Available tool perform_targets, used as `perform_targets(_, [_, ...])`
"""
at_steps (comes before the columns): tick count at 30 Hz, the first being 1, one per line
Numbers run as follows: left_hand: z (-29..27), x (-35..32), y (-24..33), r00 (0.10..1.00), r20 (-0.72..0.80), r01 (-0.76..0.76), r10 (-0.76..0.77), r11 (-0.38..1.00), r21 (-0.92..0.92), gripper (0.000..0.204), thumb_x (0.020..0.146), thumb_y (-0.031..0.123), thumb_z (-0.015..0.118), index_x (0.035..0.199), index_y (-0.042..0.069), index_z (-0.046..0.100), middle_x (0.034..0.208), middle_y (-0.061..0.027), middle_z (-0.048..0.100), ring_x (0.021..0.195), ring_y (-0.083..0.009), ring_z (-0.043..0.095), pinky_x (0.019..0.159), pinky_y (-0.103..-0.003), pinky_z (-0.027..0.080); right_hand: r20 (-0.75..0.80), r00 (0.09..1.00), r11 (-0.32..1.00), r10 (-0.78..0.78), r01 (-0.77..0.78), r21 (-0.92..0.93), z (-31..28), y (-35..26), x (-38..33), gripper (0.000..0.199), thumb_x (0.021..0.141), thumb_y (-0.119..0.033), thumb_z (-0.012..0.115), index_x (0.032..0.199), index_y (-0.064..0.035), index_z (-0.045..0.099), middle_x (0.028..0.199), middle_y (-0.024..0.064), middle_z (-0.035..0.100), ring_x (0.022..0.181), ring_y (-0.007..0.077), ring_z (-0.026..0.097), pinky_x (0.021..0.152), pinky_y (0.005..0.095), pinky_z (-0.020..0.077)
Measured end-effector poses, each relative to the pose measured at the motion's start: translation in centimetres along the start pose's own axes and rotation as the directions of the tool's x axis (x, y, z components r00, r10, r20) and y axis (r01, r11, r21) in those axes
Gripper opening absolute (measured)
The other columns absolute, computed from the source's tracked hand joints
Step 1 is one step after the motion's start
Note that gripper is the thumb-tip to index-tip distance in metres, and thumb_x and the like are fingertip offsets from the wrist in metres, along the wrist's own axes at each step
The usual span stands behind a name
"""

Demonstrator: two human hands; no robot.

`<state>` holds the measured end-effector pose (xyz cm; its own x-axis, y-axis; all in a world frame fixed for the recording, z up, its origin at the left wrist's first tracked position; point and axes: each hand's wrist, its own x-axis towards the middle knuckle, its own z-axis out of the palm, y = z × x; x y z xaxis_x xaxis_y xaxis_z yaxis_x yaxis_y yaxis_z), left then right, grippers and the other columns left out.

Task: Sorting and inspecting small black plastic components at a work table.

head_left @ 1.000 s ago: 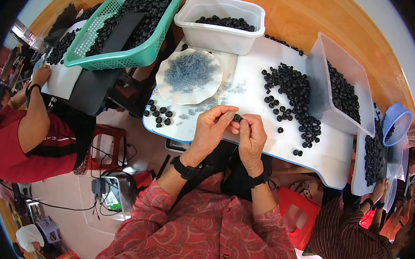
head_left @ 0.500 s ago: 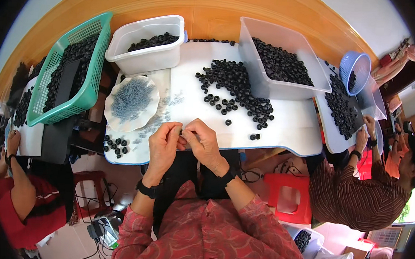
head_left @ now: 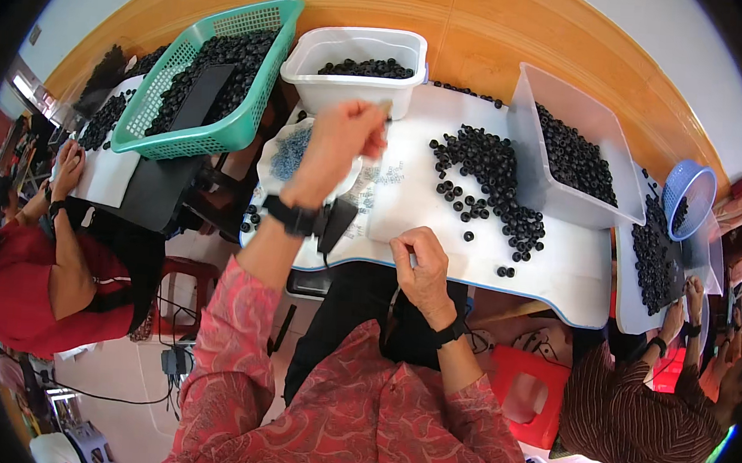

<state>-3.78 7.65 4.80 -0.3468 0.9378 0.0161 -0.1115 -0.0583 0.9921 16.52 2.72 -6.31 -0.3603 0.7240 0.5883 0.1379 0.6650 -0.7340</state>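
My left hand (head_left: pixel 340 150) is raised over the table in front of the white tub (head_left: pixel 352 84), its fingers pinched with a small dark part at the tips. Below it, a wavy-edged white dish (head_left: pixel 266 162) holds tiny clear bluish pieces (head_left: pixel 290 152), partly hidden by my wrist. At the table's near edge my right hand (head_left: pixel 425 274) is closed, its fingers curled against the thumb; what they hold, if anything, cannot be seen. A loose pile of small black rings (head_left: pixel 483 164) lies beyond it on the white tabletop (head_left: pixel 464 257).
A clear bin (head_left: pixel 563 189) full of black rings stands on the right. Left is a green basket (head_left: pixel 192 149) with more. A blue basket (head_left: pixel 668 201) sits on the neighbouring table. Co-workers sit at both sides, and a red stool (head_left: pixel 516 427) stands below right.
My hands have come apart. The left one has moved up and forward toward the white tub, while the right one stays at the table edge. The view has shifted left.
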Motion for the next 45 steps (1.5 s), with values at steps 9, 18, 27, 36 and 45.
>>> perform_targets(9, [0.7,7.1,1.3,0.989,-0.136,-0.073,0.049,0.982,-0.176,0.024,0.092,0.020,0.068,0.086,-0.004,0.067,0.079,-0.0078,0.066,0.064,-0.0152,0.064,0.060,-0.028,0.055,-0.006,0.999,0.999,0.038,-0.038,0.034,0.0,0.1,0.1,0.010,0.081,0.004,0.066,0.081,-0.0010,0.058,0.077,0.0105,0.057,0.069,0.0272,0.058,0.063,0.0350,0.0481])
perform_targets(18, [5.8,-2.3,-6.9,0.950,0.280,-0.269,0.138,0.820,0.506,0.019,0.082,0.018,0.074,0.090,0.001,0.072,0.074,-0.0145,0.069,0.064,-0.0215,0.066,0.060,-0.033,0.051,0.005,1.000,0.996,0.002,-0.002,0.085,-0.3,0.6,-0.2,0.010,0.079,0.005,0.065,0.085,-0.0006,0.060,0.079,0.0123,0.059,0.073,0.0304,0.061,0.066,0.0363,0.0501])
perform_targets(27, [9.2,-5.6,-9.7,0.872,0.408,-0.470,0.273,0.699,0.539,0.013,0.081,0.013,0.072,0.092,0.005,0.074,0.078,-0.0143,0.065,0.068,-0.0285,0.064,0.061,-0.036,0.051,-0.002,0.997,0.996,0.080,-0.080,0.024,-1.6,0.6,-2.3,0.022,0.074,0.004,0.068,0.095,0.0005,0.062,0.091,0.0185,0.065,0.082,0.0392,0.064,0.069,0.0423,0.0523])
perform_targets(36, [11.6,-5.2,-8.4,0.790,0.603,-0.579,0.111,0.458,0.674,0.014,0.074,0.016,0.075,0.082,0.005,0.070,0.086,-0.0195,0.064,0.082,-0.0372,0.066,0.069,-0.044,0.055,-0.072,0.990,0.992,0.122,-0.124,-0.026,-1.1,1.9,-3.0,0.005,0.080,0.002,0.065,0.085,-0.0001,0.065,0.079,0.0181,0.069,0.076,0.0363,0.068,0.066,0.0383,0.0522])
perform_targets(45, [10.3,-5.2,-9.5,0.830,0.527,-0.536,0.182,0.519,0.666,0.015,0.076,0.006,0.069,0.088,-0.002,0.067,0.090,-0.0245,0.064,0.076,-0.0406,0.066,0.066,-0.044,0.055,-0.040,0.995,0.991,0.094,-0.097,-0.087,-0.8,1.2,-2.6,0.009,0.079,0.003,0.065,0.088,0.0003,0.064,0.080,0.0186,0.067,0.076,0.0373,0.067,0.065,0.0393,0.0513])
